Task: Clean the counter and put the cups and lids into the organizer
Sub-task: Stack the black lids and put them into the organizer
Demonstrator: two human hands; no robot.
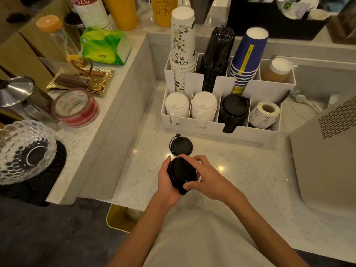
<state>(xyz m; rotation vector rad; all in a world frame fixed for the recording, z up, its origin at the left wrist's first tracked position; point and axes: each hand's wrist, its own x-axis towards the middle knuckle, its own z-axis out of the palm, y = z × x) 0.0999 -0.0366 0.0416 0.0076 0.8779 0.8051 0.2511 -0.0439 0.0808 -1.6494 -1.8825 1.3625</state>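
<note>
My left hand (167, 180) grips a small stack of black lids (182, 171) from the left, just above the counter. My right hand (205, 175) pinches the same stack from the right, thumb on its near rim. One more black lid (181, 145) lies flat on the counter just beyond the stack. Behind it stands the white organizer (250, 132). Its front slots hold two white lid stacks (177, 106), a black lid stack (234, 109) and a label roll (264, 113). Its back slots hold jasmine cups (182, 45), black cups (216, 54) and blue cups (248, 54).
A raised ledge on the left carries a red tape roll (76, 106), a gold tray (81, 79), a green tissue pack (105, 45) and a glass bowl (25, 151). A grey machine (327, 151) stands at the right. A capped bottle (277, 70) sits in the organizer's back right slot.
</note>
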